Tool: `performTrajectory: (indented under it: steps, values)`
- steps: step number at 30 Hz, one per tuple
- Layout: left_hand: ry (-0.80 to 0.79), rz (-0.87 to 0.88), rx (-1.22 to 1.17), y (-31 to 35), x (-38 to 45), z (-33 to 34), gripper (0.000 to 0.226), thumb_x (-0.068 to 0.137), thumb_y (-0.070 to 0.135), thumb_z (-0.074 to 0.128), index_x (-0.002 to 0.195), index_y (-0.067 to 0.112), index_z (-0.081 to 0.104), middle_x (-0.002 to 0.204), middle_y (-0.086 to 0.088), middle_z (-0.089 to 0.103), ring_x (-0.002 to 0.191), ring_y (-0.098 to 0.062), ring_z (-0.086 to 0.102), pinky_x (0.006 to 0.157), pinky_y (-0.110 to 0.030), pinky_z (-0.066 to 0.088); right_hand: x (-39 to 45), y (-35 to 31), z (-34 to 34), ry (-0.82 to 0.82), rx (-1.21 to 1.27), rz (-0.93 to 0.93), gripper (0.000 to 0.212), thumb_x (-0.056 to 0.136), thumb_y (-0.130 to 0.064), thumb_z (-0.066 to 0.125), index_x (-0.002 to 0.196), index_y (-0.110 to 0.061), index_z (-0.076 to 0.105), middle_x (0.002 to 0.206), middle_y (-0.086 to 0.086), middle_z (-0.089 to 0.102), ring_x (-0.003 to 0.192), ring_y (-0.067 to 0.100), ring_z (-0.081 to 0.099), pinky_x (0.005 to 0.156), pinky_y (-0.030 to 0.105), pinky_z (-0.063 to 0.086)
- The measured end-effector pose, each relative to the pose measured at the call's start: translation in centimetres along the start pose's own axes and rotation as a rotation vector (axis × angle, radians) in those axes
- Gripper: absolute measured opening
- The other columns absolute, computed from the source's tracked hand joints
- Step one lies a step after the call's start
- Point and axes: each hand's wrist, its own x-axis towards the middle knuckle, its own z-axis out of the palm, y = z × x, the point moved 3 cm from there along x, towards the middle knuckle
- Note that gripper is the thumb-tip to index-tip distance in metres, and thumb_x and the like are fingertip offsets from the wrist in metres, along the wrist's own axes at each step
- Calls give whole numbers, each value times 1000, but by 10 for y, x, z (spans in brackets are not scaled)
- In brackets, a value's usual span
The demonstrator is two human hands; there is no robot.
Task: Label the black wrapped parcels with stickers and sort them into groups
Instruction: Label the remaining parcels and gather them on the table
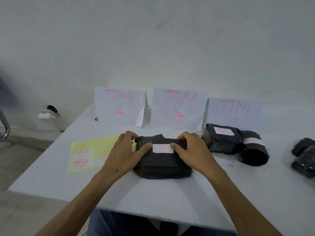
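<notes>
A black wrapped parcel (pixel 162 164) lies in the middle of the white table (pixel 153 198), with a white sticker (pixel 162 148) marked in pink on its top. My left hand (pixel 125 150) grips the parcel's left end, thumb beside the sticker. My right hand (pixel 192 150) grips the right end, its thumb touching the sticker's right edge. Two labelled black parcels (pixel 221 140) (pixel 254 154) lie below the TIM C sign (pixel 235 113). A yellow sticker sheet (pixel 88 154) with TIM C stickers lies to the left.
Paper signs TIM A (pixel 119 106) and TIM B (pixel 179 108) lean against the wall at the table's back. More black parcels (pixel 305 157) without visible stickers sit at the right edge. A wall socket (pixel 47 114) and a chair leg are at the left.
</notes>
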Motion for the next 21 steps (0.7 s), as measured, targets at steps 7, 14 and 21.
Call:
performTrajectory:
  steps: [7,14,21]
  values:
    - [-41,-75,-51,16,-13,17,87,82,60,70,144,14,30,140,-4,51,125,-24,55,100,-36,49,5,-4,5,79,-3,15,38,89,-58,65,104,-24,59,105,-5,61,102,15,55,88,32,50]
    - [97,3,-178,29,-15,11,87,77,44,83,141,17,32,124,6,49,107,-15,54,85,-25,46,-9,-2,-5,173,163,-1,25,90,-47,70,98,-24,64,97,-9,65,92,8,60,81,23,50]
    - [101,-102,-382,40,-7,11,82,75,39,86,139,23,37,117,9,51,102,-12,54,80,-22,49,-21,6,-14,209,305,5,30,89,-46,73,109,-25,63,106,-11,65,99,5,59,85,18,49]
